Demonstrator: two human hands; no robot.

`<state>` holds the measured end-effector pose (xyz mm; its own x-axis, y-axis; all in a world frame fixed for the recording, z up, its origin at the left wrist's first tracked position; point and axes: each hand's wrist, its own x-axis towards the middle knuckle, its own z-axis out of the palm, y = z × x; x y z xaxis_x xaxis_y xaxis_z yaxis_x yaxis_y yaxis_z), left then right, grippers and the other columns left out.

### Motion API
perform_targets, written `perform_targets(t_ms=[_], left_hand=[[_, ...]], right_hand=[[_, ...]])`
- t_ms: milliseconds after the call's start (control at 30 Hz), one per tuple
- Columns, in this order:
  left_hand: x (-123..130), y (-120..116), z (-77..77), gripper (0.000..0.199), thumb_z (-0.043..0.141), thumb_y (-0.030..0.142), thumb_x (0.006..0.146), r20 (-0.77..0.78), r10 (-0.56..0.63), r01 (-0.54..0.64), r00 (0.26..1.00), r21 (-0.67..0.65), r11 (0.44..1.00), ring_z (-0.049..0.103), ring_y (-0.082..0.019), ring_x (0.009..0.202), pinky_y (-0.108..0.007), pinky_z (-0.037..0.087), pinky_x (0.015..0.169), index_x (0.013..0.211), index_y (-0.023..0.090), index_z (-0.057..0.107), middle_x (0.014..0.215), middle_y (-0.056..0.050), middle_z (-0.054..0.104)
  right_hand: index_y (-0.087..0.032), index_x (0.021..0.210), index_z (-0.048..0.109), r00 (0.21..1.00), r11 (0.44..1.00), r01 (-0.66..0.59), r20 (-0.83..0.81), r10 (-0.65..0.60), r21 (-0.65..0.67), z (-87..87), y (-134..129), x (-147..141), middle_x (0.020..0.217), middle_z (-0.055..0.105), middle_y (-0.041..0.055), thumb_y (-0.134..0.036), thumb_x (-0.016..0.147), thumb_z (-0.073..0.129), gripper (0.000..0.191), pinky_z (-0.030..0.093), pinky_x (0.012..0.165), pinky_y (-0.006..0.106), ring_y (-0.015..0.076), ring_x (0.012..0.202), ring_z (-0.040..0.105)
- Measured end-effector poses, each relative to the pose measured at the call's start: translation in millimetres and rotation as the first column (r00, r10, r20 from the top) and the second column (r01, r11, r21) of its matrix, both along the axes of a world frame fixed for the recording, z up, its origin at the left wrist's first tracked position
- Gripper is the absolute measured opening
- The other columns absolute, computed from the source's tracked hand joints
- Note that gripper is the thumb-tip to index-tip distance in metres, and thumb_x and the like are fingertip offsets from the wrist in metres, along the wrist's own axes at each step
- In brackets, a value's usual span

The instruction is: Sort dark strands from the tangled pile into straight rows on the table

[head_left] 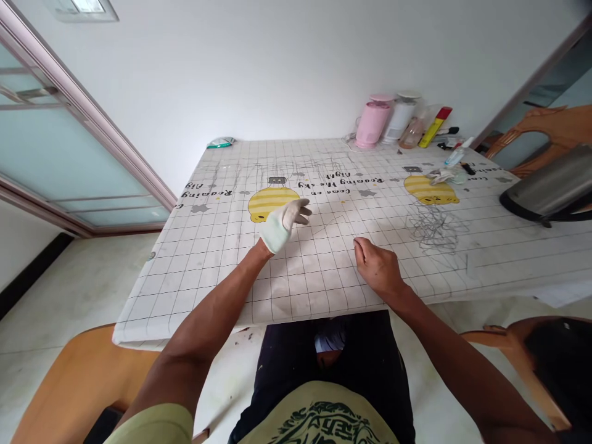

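Observation:
My left hand [287, 221] wears a pale glove with greyish fingertips. It is above the tablecloth [282, 302], its fingers stretched out and a little apart, and I see nothing held in it. Bare and closed, my right hand [377, 262] is over the cloth near the table's front edge, thumb against the curled fingers. Whatever may be in that grip is hidden. A faint thin curved line [330, 223] shows on the cloth between both hands; I cannot tell if it is a thread or a mark. Beyond my left hand is a printed yellow striped figure [271, 202].
Dark tangled lines [437, 229], thread or scribble, lie to the right. A metal kettle [555, 185] stands at the right edge. At the back right are a pink cylinder [372, 123], a white one [401, 117] and a yellow-red can [435, 128]. A green packet [221, 142] lies back left.

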<state>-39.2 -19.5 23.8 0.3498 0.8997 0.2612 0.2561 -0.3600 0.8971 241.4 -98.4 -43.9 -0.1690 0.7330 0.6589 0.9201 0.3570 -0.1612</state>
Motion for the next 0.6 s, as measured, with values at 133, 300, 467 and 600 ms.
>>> perform_targets(t_ms=[133, 300, 467, 600], left_hand=[[16, 3, -5.6, 0.074, 0.068, 0.058, 0.094, -0.257, -0.001, -0.011, 0.966, -0.046, 0.999, 0.073, -0.027, 0.116, -0.037, 0.053, 0.108, 0.157, 0.021, 0.057, 0.137, -0.009, 0.075], [32, 6, -21.0, 0.051, 0.056, 0.036, 0.102, -0.612, -0.063, 0.063, 0.788, -0.021, 0.998, 0.074, -0.027, 0.104, -0.036, 0.053, 0.093, 0.151, 0.026, 0.064, 0.121, -0.007, 0.08], [23, 8, -26.4, 0.038, 0.055, 0.029, 0.101, -0.579, -0.09, 0.136, 0.81, 0.035, 0.99, 0.074, -0.029, 0.102, -0.036, 0.053, 0.086, 0.134, 0.022, 0.073, 0.136, -0.011, 0.076], [19, 10, -27.2, 0.04, 0.057, 0.036, 0.102, -0.467, -0.11, 0.125, 0.877, 0.0, 0.992, 0.074, -0.031, 0.107, -0.035, 0.055, 0.083, 0.137, 0.021, 0.071, 0.125, -0.013, 0.078]], right_hand=[[-0.016, 0.102, 0.076, 1.0, 0.989, -0.002, -0.009, 0.0, -0.148, 4.2, -3, -6, 0.064, 0.069, 0.0054, -0.035, 0.116, 0.036, 0.047, 0.033, 0.052, 0.031, 0.0153, 0.051, 0.054], [-0.018, 0.104, 0.076, 0.997, 0.971, -0.061, -0.063, 0.048, -0.23, 5.1, -4, -15, 0.065, 0.067, 0.0059, -0.038, 0.116, 0.033, 0.049, 0.034, 0.052, 0.032, 0.0165, 0.053, 0.052], [-0.018, 0.103, 0.075, 0.993, 0.962, -0.102, -0.075, 0.086, -0.252, 1.9, -4, -17, 0.062, 0.061, 0.0042, -0.037, 0.116, 0.034, 0.048, 0.032, 0.053, 0.032, 0.0161, 0.052, 0.048], [-0.016, 0.105, 0.075, 0.993, 0.959, -0.111, -0.063, 0.098, -0.261, 1.3, -5, -17, 0.062, 0.06, 0.0036, -0.037, 0.116, 0.032, 0.049, 0.032, 0.053, 0.032, 0.0158, 0.052, 0.048]])
